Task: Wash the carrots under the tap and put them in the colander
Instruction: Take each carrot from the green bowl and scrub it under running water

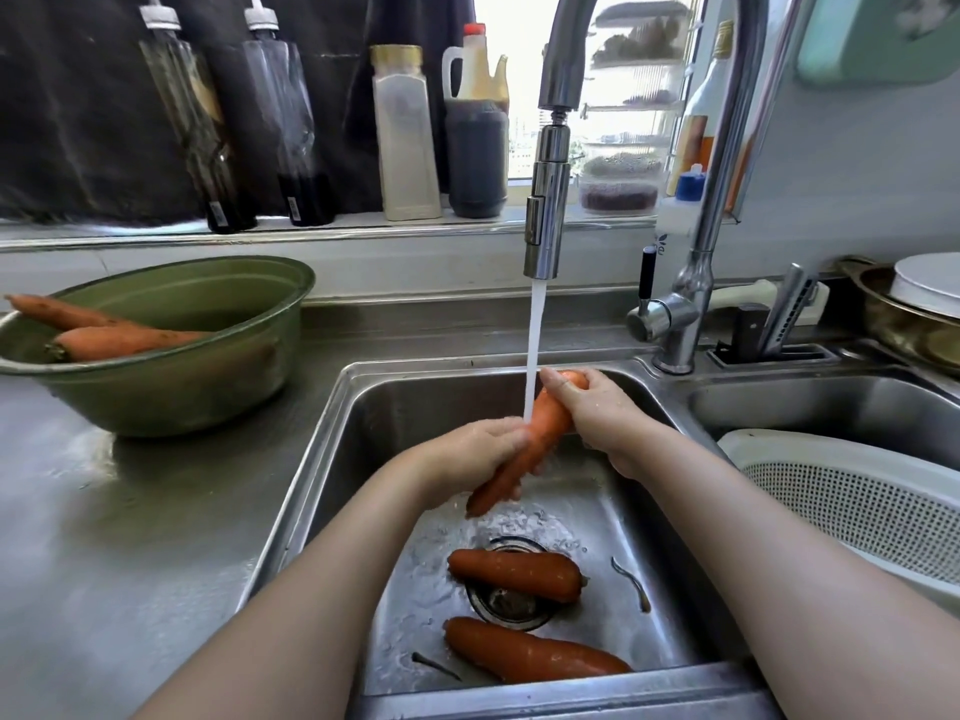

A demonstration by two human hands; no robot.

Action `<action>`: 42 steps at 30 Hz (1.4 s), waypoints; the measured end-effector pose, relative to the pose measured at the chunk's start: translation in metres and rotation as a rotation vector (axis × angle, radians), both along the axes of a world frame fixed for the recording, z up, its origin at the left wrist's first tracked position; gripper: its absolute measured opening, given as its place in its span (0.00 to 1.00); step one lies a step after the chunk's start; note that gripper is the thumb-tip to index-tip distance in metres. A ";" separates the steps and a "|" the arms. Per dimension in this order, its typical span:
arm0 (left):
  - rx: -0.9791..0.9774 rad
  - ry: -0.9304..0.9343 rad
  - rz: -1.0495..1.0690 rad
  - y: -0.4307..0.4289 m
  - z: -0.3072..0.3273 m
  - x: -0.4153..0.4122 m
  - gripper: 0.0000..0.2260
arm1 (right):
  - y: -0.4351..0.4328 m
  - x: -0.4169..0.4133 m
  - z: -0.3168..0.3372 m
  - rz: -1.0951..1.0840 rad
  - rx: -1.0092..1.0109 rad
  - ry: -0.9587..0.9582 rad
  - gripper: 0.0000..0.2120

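Under the running tap I hold one carrot tilted over the steel sink. My left hand grips its lower, thinner part. My right hand grips its thick top end. Water hits the carrot between my hands. Two more carrots lie on the sink floor, one across the drain and one near the front wall. A green bowl on the counter at the left holds two unwashed carrots. The white colander sits in the right basin.
Several bottles line the window ledge behind the sink. The tap's base and lever stand at the back right, with a knife holder and a pot beyond. Small carrot scraps lie on the sink floor.
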State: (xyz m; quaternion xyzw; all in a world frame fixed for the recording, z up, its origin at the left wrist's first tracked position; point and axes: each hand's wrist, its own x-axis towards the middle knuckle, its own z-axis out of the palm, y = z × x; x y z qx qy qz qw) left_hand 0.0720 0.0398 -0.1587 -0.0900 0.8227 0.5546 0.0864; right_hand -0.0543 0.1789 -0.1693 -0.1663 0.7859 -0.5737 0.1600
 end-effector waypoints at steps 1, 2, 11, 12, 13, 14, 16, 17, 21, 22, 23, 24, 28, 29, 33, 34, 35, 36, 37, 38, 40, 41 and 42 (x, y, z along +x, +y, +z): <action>0.039 -0.028 -0.032 -0.001 0.000 0.002 0.14 | 0.000 0.001 0.000 0.006 0.005 -0.006 0.28; 0.059 -0.033 -0.034 -0.001 -0.001 0.003 0.14 | 0.000 0.002 0.000 0.000 0.006 -0.008 0.29; -0.108 0.018 0.091 -0.003 -0.005 -0.005 0.28 | 0.004 0.009 0.005 0.085 0.081 -0.045 0.28; -0.027 0.022 0.046 -0.004 -0.006 -0.004 0.21 | 0.004 0.008 0.006 0.072 0.069 -0.048 0.28; 0.062 0.028 0.013 -0.003 -0.004 -0.002 0.14 | 0.005 0.007 0.007 0.047 0.054 -0.051 0.28; 0.120 0.038 -0.002 -0.003 -0.003 -0.001 0.10 | 0.004 0.006 0.008 0.012 0.043 -0.057 0.28; 0.140 0.077 0.019 0.003 0.000 -0.001 0.12 | 0.005 0.007 0.010 -0.031 -0.006 -0.066 0.28; 0.097 0.107 0.038 0.006 0.000 -0.003 0.12 | 0.004 0.008 0.011 -0.039 -0.030 -0.067 0.28; -0.142 0.162 0.136 0.010 0.000 -0.006 0.21 | 0.001 0.017 0.010 0.007 -0.035 -0.065 0.28; -0.172 0.160 0.182 0.010 -0.001 -0.007 0.25 | 0.000 0.018 0.011 0.018 -0.034 -0.065 0.27; -0.196 0.153 0.222 0.008 -0.001 -0.008 0.28 | -0.001 0.019 0.011 0.022 -0.033 -0.057 0.26; -0.202 0.140 0.238 0.006 -0.001 -0.009 0.28 | -0.002 0.019 0.012 0.019 -0.029 -0.050 0.26; -0.070 0.042 0.030 -0.002 -0.005 -0.005 0.17 | -0.002 0.018 0.011 -0.020 0.002 -0.059 0.29; -0.046 0.035 -0.013 -0.004 -0.006 -0.004 0.15 | -0.002 0.018 0.010 -0.029 0.015 -0.063 0.31; -0.110 0.106 0.093 0.003 -0.006 -0.006 0.13 | -0.002 0.017 0.012 -0.051 0.042 -0.070 0.37; -0.144 0.132 0.140 0.004 -0.006 -0.008 0.16 | -0.002 0.018 0.013 -0.027 0.047 -0.084 0.37; -0.181 0.149 0.181 0.005 -0.007 -0.009 0.20 | -0.002 0.019 0.012 0.003 0.045 -0.102 0.36; -0.210 0.158 0.210 0.003 -0.008 -0.010 0.23 | -0.002 0.020 0.012 0.031 0.037 -0.116 0.35; -0.214 0.148 0.224 0.000 -0.010 -0.011 0.25 | -0.002 0.020 0.011 0.051 0.026 -0.120 0.34; -0.185 0.124 0.212 -0.002 -0.010 -0.009 0.25 | -0.001 0.019 0.010 0.056 0.015 -0.117 0.33; -0.041 0.061 0.100 -0.004 -0.008 -0.004 0.20 | 0.000 0.016 0.009 0.051 -0.007 -0.103 0.30; 0.035 0.032 0.028 -0.005 -0.008 -0.002 0.16 | 0.001 0.014 0.009 0.051 -0.015 -0.097 0.28; 0.098 0.011 -0.026 -0.005 -0.007 0.000 0.14 | 0.002 0.014 0.009 0.052 -0.019 -0.094 0.27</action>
